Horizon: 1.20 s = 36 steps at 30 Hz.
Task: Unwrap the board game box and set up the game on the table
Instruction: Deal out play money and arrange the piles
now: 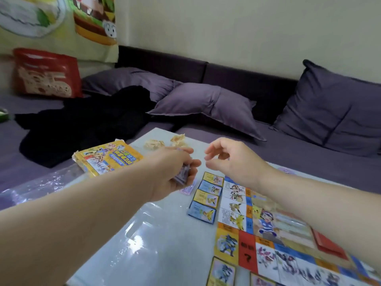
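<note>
Cards in a small stack sit gripped by the fingers of the left hand above the surface. The right hand, loosely curled and seemingly empty, hovers just to their right, nearer the board.

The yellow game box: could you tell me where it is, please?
Head view: the yellow game box lies at the far-left corner of the table, beside the left hand.
</note>
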Each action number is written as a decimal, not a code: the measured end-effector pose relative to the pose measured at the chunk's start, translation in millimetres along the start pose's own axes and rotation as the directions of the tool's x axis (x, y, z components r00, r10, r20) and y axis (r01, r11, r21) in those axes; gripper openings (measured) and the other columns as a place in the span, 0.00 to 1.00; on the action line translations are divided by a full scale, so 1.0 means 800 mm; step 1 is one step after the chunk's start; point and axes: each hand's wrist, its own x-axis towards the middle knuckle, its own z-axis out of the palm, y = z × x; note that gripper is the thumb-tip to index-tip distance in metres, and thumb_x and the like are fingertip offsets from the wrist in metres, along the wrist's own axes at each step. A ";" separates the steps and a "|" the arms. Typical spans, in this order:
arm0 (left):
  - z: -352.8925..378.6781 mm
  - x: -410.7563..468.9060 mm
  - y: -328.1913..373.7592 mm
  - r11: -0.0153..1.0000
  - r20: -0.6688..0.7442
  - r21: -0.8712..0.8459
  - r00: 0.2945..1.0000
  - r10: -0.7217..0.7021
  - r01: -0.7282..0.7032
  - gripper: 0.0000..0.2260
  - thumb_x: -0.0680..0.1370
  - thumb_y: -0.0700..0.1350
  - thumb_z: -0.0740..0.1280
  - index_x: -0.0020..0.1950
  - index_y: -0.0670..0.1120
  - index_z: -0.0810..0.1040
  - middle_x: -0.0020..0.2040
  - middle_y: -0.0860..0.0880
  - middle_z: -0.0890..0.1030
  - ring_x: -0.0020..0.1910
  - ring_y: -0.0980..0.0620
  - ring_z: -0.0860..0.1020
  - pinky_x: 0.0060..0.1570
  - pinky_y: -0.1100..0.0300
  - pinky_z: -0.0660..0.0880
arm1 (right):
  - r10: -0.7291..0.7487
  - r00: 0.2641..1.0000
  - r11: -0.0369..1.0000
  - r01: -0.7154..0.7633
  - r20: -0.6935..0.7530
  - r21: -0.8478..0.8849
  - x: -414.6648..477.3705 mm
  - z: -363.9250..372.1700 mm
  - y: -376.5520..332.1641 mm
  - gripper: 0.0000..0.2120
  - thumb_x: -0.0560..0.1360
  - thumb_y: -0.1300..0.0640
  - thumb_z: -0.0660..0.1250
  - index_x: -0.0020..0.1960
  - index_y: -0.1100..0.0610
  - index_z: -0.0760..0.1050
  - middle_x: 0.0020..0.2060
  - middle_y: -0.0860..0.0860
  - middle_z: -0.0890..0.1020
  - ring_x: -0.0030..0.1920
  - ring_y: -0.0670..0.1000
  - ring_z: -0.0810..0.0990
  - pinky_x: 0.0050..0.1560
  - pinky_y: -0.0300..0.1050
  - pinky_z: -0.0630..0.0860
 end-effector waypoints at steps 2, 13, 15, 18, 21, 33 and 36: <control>0.025 -0.024 0.001 1.000 0.018 0.001 1.000 -0.007 0.007 0.09 0.80 0.34 0.59 0.55 0.45 0.73 0.36 0.45 0.78 0.27 0.54 0.72 0.23 0.67 0.72 | -0.045 0.998 0.997 0.048 0.052 -0.063 -0.037 -0.018 -0.018 0.22 0.70 0.49 0.71 0.61 0.49 0.70 0.55 0.41 0.76 0.52 0.43 0.73 0.46 0.32 0.69; 0.165 -0.156 -0.029 0.999 0.234 0.046 0.972 0.005 -0.016 0.11 0.80 0.36 0.56 0.41 0.46 0.73 0.37 0.48 0.76 0.34 0.54 0.74 0.27 0.65 0.73 | -0.139 0.987 0.965 0.117 -0.082 -0.235 -0.209 -0.107 -0.049 0.38 0.65 0.51 0.78 0.71 0.55 0.66 0.66 0.47 0.74 0.62 0.42 0.71 0.52 0.23 0.64; 0.184 -0.174 -0.044 0.999 0.268 0.049 0.963 -0.022 0.009 0.10 0.80 0.36 0.57 0.43 0.45 0.74 0.37 0.48 0.78 0.35 0.53 0.75 0.29 0.64 0.74 | -0.144 0.985 0.949 0.110 -0.095 -0.296 -0.236 -0.122 -0.041 0.31 0.66 0.54 0.76 0.66 0.59 0.71 0.61 0.52 0.77 0.61 0.49 0.75 0.56 0.35 0.68; 0.209 -0.200 -0.071 0.996 0.307 0.054 0.948 -0.078 0.065 0.07 0.80 0.36 0.58 0.46 0.43 0.75 0.35 0.48 0.79 0.33 0.53 0.76 0.32 0.62 0.75 | -0.131 0.984 0.930 0.081 -0.117 -0.357 -0.275 -0.138 -0.025 0.22 0.66 0.56 0.75 0.57 0.63 0.77 0.49 0.56 0.79 0.50 0.54 0.77 0.52 0.47 0.69; 0.228 -0.219 -0.096 0.986 0.392 0.154 0.913 -0.114 0.057 0.06 0.80 0.37 0.59 0.52 0.42 0.75 0.36 0.48 0.78 0.31 0.54 0.77 0.30 0.63 0.76 | -0.092 0.984 0.946 0.040 -0.149 -0.323 -0.312 -0.148 -0.008 0.25 0.66 0.54 0.77 0.60 0.57 0.76 0.46 0.48 0.76 0.47 0.48 0.74 0.48 0.39 0.69; 0.338 -0.269 -0.129 0.884 0.692 0.414 0.706 -0.152 -0.215 0.06 0.80 0.42 0.62 0.46 0.45 0.77 0.33 0.52 0.76 0.24 0.59 0.72 0.30 0.67 0.72 | 0.310 0.948 0.922 -0.283 -0.066 0.263 -0.434 -0.274 0.041 0.10 0.74 0.69 0.66 0.48 0.57 0.79 0.38 0.49 0.85 0.38 0.43 0.82 0.39 0.31 0.76; 0.382 -0.280 -0.147 0.903 0.675 0.358 0.734 -0.073 -0.239 0.04 0.80 0.42 0.63 0.46 0.46 0.75 0.38 0.50 0.79 0.28 0.59 0.79 0.32 0.67 0.77 | 0.407 0.896 0.887 -0.340 -0.179 0.313 -0.471 -0.302 0.065 0.08 0.73 0.69 0.67 0.47 0.58 0.79 0.35 0.49 0.84 0.35 0.43 0.81 0.36 0.31 0.76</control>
